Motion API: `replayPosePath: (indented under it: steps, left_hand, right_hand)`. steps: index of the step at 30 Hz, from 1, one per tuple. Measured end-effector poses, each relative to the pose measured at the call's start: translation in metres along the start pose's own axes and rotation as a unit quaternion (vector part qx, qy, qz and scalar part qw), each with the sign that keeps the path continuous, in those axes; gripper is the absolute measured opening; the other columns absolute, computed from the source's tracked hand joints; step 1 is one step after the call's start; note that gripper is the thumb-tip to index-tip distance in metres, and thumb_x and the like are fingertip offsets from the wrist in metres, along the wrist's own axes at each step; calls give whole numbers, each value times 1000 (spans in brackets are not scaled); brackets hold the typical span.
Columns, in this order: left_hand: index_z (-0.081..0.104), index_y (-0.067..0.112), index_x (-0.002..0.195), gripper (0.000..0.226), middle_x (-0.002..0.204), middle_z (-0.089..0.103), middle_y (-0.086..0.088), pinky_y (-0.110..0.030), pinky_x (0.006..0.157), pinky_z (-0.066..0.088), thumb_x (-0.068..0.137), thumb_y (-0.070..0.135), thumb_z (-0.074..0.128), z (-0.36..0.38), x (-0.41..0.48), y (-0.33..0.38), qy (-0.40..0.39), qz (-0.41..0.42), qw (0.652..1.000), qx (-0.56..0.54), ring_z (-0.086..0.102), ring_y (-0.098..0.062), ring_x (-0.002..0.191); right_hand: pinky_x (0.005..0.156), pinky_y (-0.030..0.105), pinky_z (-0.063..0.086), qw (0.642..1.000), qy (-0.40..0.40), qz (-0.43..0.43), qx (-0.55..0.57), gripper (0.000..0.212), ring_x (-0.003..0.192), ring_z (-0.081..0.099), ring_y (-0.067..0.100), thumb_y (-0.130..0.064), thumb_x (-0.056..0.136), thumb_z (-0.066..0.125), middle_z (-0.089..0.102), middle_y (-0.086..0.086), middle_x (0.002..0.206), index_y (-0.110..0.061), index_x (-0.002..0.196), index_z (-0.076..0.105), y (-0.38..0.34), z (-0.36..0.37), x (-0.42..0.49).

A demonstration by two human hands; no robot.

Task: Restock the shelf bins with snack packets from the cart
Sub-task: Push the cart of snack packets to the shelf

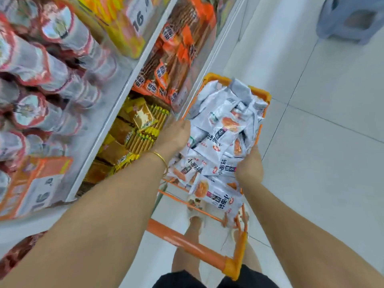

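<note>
The floor (324, 154) is laid with large, glossy white tiles, split by thin dark grout lines (300, 113) that run slantwise across the aisle. Bright, even light falls from above and leaves soft pale reflections on the tiles, with no hard shadows. At the far upper right a grey-blue plastic stool (351, 17) stands on the floor, well apart from the white lower front of the shelf unit (232, 38) that borders the aisle's left side.

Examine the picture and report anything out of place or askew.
The white snack packets are heaped above the orange cart's rim, and one packet hangs over its near edge, where it might slip out.
</note>
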State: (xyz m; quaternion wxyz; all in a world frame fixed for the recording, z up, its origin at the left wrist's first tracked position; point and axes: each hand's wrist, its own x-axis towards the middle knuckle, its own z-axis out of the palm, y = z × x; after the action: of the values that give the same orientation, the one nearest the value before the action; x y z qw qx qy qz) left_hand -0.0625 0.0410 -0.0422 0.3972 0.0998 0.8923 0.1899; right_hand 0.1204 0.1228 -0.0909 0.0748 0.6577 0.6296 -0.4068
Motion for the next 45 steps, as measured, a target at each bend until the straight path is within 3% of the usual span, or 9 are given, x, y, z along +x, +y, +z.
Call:
replayPosePath:
  steps: [2, 6, 16, 20, 26, 34, 39, 45]
  left_hand:
    - [49, 2, 118, 40, 133, 46, -18, -40, 102, 34, 100, 21, 19, 0, 6, 1, -34, 3, 999, 27, 42, -29, 121]
    - [40, 14, 135, 46, 145, 38, -9, -37, 102, 28, 100, 35, 17, -3, 5, 3, -64, 18, 994, 90, 38, -28, 129]
    - [16, 28, 148, 57, 150, 32, -10, -45, 103, 31, 96, 49, 17, 6, 28, 34, -61, 34, 981, 179, 35, -40, 131]
    - [20, 25, 146, 56, 136, 48, -15, -42, 85, 42, 95, 48, 16, 23, 37, 63, -27, 107, 963, 246, 53, -39, 108]
    - [23, 16, 144, 54, 134, 48, -18, -41, 84, 40, 97, 42, 18, 40, 57, 122, -4, 125, 959, 256, 53, -39, 108]
    - [23, 17, 143, 53, 137, 45, -18, -40, 86, 36, 97, 43, 18, 50, 103, 211, -7, 136, 952, 273, 47, -39, 116]
    - [28, 15, 139, 53, 127, 52, -21, -39, 78, 34, 95, 43, 21, 56, 143, 263, -8, 144, 952, 270, 52, -39, 107]
    - [24, 17, 140, 57, 100, 55, -18, -37, 69, 34, 91, 47, 20, 52, 192, 329, -20, 139, 950, 279, 53, -36, 90]
  right_hand:
    - [93, 42, 43, 999, 6, 4, -36, 63, 117, 52, 32, 3, 90, 29, 41, 4, 145, -20, 148, 20, -3, 1, -3]
    - [74, 38, 43, 996, 10, 4, -92, 58, 104, 57, 34, 8, 86, 34, 40, 8, 141, -10, 141, 27, -16, 2, -1]
    - [82, 38, 47, 986, -13, 6, -164, 78, 115, 55, 34, 10, 86, 41, 16, 6, 156, -8, 151, 2, -33, -25, 33]
    - [84, 38, 46, 986, -4, -5, -168, 78, 115, 54, 35, 8, 86, 45, 21, 10, 154, -6, 150, 5, -33, -48, 55]
    - [75, 35, 41, 980, 12, -39, -194, 66, 110, 56, 35, 7, 89, 41, 36, 14, 143, -4, 148, 14, -44, -86, 104]
    - [92, 39, 44, 974, -5, -45, -223, 64, 120, 51, 35, 3, 89, 45, 41, 19, 138, 4, 145, 14, -80, -137, 189]
    - [97, 37, 42, 969, -11, -50, -240, 69, 125, 46, 34, 2, 90, 45, 41, 21, 139, 7, 147, 5, -110, -168, 241]
    - [92, 38, 45, 972, -18, -41, -230, 61, 120, 51, 35, 5, 88, 45, 48, 20, 134, 5, 143, 19, -151, -207, 304]
